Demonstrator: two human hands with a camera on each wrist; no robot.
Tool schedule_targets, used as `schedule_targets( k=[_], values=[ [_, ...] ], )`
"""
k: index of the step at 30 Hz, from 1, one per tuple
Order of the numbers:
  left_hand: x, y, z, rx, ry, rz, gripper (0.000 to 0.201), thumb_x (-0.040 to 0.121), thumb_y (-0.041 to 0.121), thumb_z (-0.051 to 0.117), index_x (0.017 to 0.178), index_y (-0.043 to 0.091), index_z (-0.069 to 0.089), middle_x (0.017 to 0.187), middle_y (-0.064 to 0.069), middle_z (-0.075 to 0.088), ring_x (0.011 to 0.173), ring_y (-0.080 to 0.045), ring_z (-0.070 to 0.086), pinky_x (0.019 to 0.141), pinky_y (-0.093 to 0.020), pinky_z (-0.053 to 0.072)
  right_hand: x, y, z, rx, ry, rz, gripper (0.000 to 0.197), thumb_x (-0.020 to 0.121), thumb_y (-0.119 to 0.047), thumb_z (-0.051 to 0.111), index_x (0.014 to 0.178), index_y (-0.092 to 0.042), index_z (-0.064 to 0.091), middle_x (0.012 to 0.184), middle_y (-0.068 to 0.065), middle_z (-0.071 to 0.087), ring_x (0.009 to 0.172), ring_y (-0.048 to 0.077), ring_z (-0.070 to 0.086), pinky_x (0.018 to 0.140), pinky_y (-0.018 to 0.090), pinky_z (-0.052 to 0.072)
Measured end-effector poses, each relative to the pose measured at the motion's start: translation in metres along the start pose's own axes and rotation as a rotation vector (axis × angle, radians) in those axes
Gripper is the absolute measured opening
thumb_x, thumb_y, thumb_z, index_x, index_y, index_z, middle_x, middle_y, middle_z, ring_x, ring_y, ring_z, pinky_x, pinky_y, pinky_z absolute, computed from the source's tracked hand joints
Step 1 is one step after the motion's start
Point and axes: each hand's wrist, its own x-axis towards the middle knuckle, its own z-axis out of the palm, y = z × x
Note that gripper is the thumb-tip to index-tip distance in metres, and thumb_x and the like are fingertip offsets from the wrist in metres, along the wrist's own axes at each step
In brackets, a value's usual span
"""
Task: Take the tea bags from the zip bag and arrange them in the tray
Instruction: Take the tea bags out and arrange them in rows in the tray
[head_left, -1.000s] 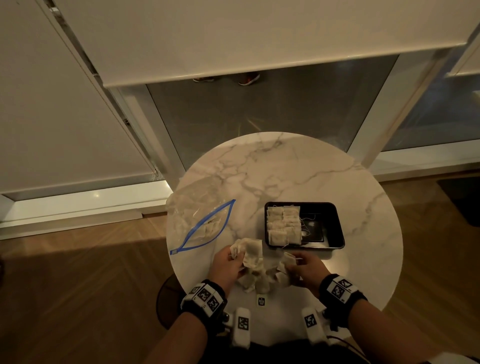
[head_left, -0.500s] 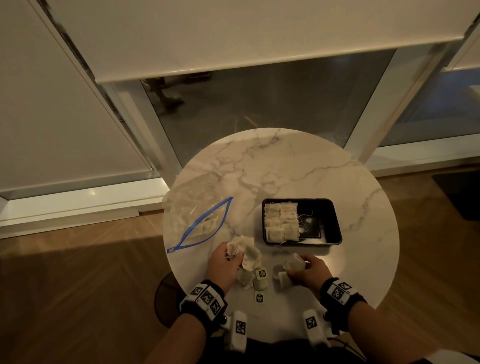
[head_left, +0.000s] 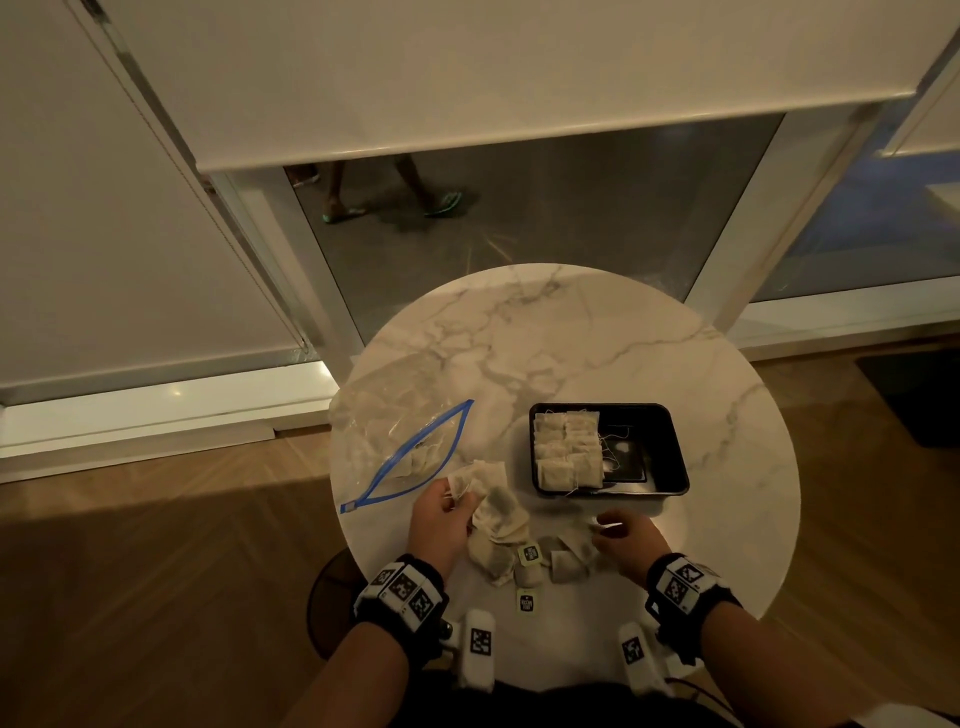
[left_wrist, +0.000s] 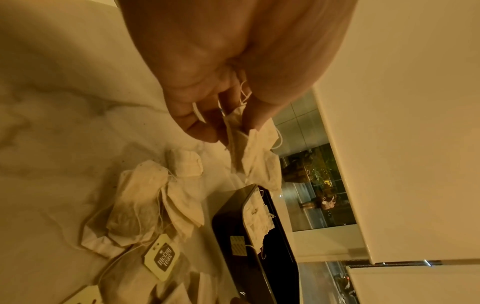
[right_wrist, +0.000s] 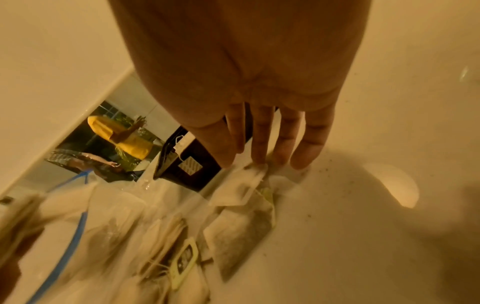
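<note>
- We're looking at a round table (head_left: 597, 332) in white marble with grey veins, polished smooth and catching a soft sheen.
- The tray (head_left: 670, 452) is looking like glossy black plastic, reflecting a light spot inside.
- The tea bags (head_left: 563, 452) are showing thin, matt, crinkly filter paper with cotton-like strings; the loose pile (left_wrist: 140, 207) looks the same, with small card tags (left_wrist: 162, 258).
- The zip bag (head_left: 395, 431) is looking like clear, wrinkled plastic film with a blue zip strip.
- We're seeing a wood floor (head_left: 156, 571), fairly matt.
- The wrist bands (head_left: 402, 592) are looking like black fabric.
</note>
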Motion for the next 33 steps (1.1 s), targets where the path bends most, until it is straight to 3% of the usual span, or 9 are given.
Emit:
schedule_targets(
  k=[2, 4, 6, 8, 10, 14, 19, 25, 33],
  values=[
    [0.001, 0.003, 0.001, 0.055, -0.001, 0.036, 0.016, 0.087, 0.023, 0.072, 0.103, 0.022, 0.071, 0.096, -0.001, 0.077, 0.093, -0.021, 0.073, 0.089, -0.051, 0.058, -0.001, -0.001, 0.005, -0.087, 0.013, 0.001, 0.051, 0.08, -0.026, 0.078, 0.126, -0.017, 0.057, 0.117, 0.005, 0.065, 0.093, 0.017, 0.062, 0.078, 0.027, 0.051],
    [-0.003, 0.01, 0.002, 0.171, -0.004, 0.12, 0.006, 0.087, 0.024, 0.072, 0.092, 0.023, 0.07, 0.086, 0.002, 0.074, 0.082, -0.017, 0.07, 0.081, -0.041, 0.059, -0.003, -0.004, 0.011, -0.242, 0.024, -0.018, 0.058, 0.076, -0.036, 0.08, 0.126, -0.022, 0.055, 0.123, 0.004, 0.06, 0.102, 0.019, 0.06, 0.081, 0.026, 0.048],
    [-0.007, 0.015, 0.004, 0.303, -0.033, 0.219, 0.001, 0.091, 0.018, 0.069, 0.09, 0.019, 0.068, 0.081, 0.004, 0.069, 0.075, -0.011, 0.065, 0.071, -0.023, 0.054, -0.005, -0.008, 0.016, -0.348, 0.051, -0.028, 0.053, 0.075, -0.04, 0.078, 0.121, -0.024, 0.056, 0.122, 0.004, 0.056, 0.107, 0.022, 0.058, 0.086, 0.029, 0.05],
    [-0.01, 0.019, 0.004, 0.421, -0.061, 0.293, 0.007, 0.094, 0.013, 0.063, 0.098, 0.016, 0.068, 0.084, 0.006, 0.068, 0.078, -0.005, 0.063, 0.068, -0.013, 0.049, -0.005, -0.009, 0.017, -0.373, 0.061, -0.01, 0.036, 0.076, -0.039, 0.077, 0.106, -0.027, 0.06, 0.114, 0.002, 0.058, 0.1, 0.02, 0.057, 0.089, 0.032, 0.052],
    [-0.01, 0.021, 0.004, 0.49, -0.062, 0.34, 0.009, 0.096, 0.014, 0.061, 0.099, 0.019, 0.067, 0.084, 0.008, 0.068, 0.079, -0.004, 0.063, 0.068, -0.014, 0.049, -0.004, -0.01, 0.017, -0.326, 0.045, 0.01, 0.026, 0.075, -0.034, 0.078, 0.091, -0.028, 0.059, 0.104, 0.0, 0.061, 0.09, 0.016, 0.058, 0.082, 0.03, 0.053],
    [-0.007, 0.022, 0.005, 0.352, -0.04, 0.271, 0.012, 0.096, 0.013, 0.06, 0.1, 0.02, 0.068, 0.088, 0.002, 0.071, 0.083, -0.013, 0.067, 0.074, -0.025, 0.055, -0.012, -0.01, 0.009, -0.133, 0.011, -0.057, 0.017, 0.081, -0.029, 0.076, 0.09, -0.021, 0.064, 0.089, 0.0, 0.066, 0.077, 0.01, 0.061, 0.063, 0.021, 0.046],
    [-0.007, 0.019, 0.006, 0.122, -0.022, 0.117, 0.018, 0.095, 0.009, 0.061, 0.104, 0.023, 0.068, 0.101, 0.001, 0.074, 0.094, -0.013, 0.07, 0.085, -0.035, 0.058, -0.021, -0.009, -0.004, -0.034, 0.009, -0.167, 0.006, 0.087, -0.027, 0.072, 0.09, -0.025, 0.067, 0.087, -0.002, 0.07, 0.079, 0.009, 0.066, 0.066, 0.02, 0.048],
    [-0.007, 0.017, 0.01, -0.04, -0.049, -0.044, 0.022, 0.1, 0.012, 0.055, 0.117, 0.02, 0.066, 0.108, -0.001, 0.074, 0.097, -0.015, 0.07, 0.07, -0.026, 0.053, -0.03, -0.02, -0.011, -0.098, -0.029, -0.303, 0.002, 0.091, -0.028, 0.066, 0.091, -0.028, 0.068, 0.088, -0.011, 0.069, 0.084, 0.002, 0.064, 0.068, 0.014, 0.045],
    [-0.004, 0.018, 0.015, -0.084, -0.029, -0.092, 0.021, 0.102, 0.012, 0.05, 0.117, 0.016, 0.065, 0.111, -0.008, 0.072, 0.095, -0.02, 0.068, 0.067, -0.026, 0.052, -0.037, -0.05, -0.031, 0.19, -0.07, -0.415, 0.016, 0.088, -0.007, 0.068, 0.1, -0.018, 0.067, 0.089, 0.004, 0.072, 0.077, 0.016, 0.069, 0.063, 0.02, 0.054]
  ],
)
